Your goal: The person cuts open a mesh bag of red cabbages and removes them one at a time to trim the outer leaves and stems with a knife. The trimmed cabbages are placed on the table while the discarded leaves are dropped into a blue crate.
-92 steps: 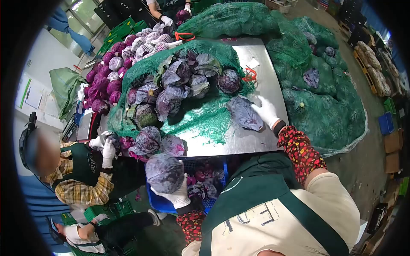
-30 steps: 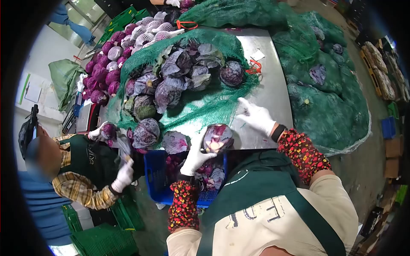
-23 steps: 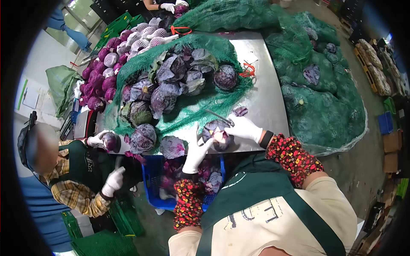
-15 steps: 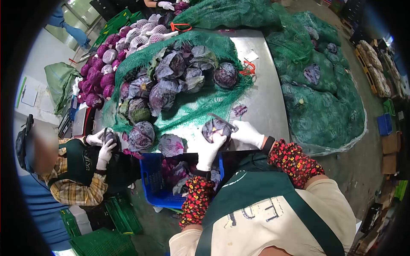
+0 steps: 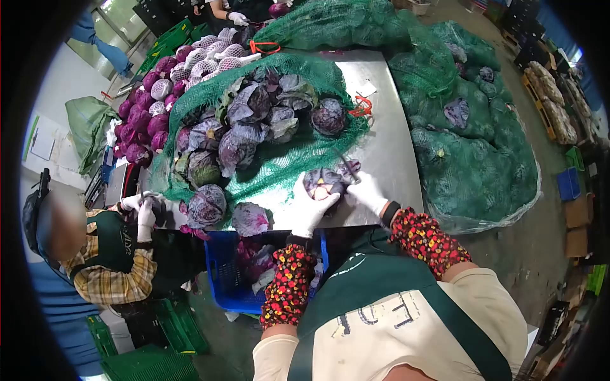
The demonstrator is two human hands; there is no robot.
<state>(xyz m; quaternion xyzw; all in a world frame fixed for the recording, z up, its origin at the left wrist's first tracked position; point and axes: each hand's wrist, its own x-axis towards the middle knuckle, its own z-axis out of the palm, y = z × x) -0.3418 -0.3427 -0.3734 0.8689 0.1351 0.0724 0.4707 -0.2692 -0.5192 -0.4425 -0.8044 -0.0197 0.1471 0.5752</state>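
A red cabbage (image 5: 317,176) with its pale cut stem end facing me rests near the front edge of the metal table (image 5: 397,152). My left hand (image 5: 310,208), in a white glove, grips it from the left side with the thumb across the front. In my right hand (image 5: 367,193), also gloved, is a knife (image 5: 344,160) whose blade points up and away, just right of the cabbage. Behind the blade lies a loose purple leaf (image 5: 349,170). Another cut leaf (image 5: 250,219) sits left of my left hand.
Untrimmed cabbages (image 5: 240,147) lie on an opened green mesh bag (image 5: 286,165). Below the table edge stands a blue crate (image 5: 220,289) with leaves. A co-worker at left (image 5: 117,254) handles a cabbage. Trimmed cabbages (image 5: 136,124) are piled back left; full mesh bags (image 5: 470,171) stand right.
The knife blade has swung from across the cabbage's top to pointing upward at its right. My right hand has shifted slightly; the left hand keeps its hold on the cabbage.
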